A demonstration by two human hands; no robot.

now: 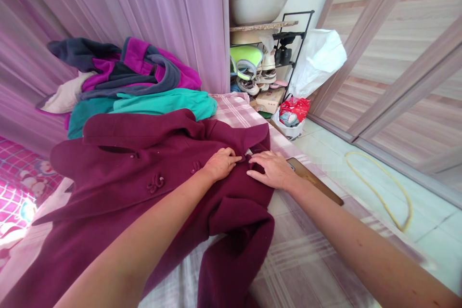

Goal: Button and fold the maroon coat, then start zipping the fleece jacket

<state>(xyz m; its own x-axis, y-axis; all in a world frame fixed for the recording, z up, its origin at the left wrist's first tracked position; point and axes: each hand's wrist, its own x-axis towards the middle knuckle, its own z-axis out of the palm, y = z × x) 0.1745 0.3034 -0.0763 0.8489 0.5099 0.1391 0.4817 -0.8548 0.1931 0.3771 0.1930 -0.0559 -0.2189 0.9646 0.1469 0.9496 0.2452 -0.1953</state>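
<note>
A maroon coat (119,187) with knotted fastenings down its front lies spread over a checked bed sheet. At its collar end, my left hand (221,163) has its fingers closed on the front edge, just below the collar (252,135). Facing it from the other side, my right hand (272,169) grips the coat near the neck opening, thumb a little apart from the fingers. A small whitish bit shows between the two hands; what it is I cannot make out. One sleeve (236,250) hangs folded toward me.
Behind the coat lie a teal garment (166,103) and a purple and grey one (144,67), against a lilac curtain (173,14). A brown flat case (317,183) rests by my right forearm. Beyond the bed (288,245) stand a shoe rack (298,57), bags and a wooden wardrobe (390,53).
</note>
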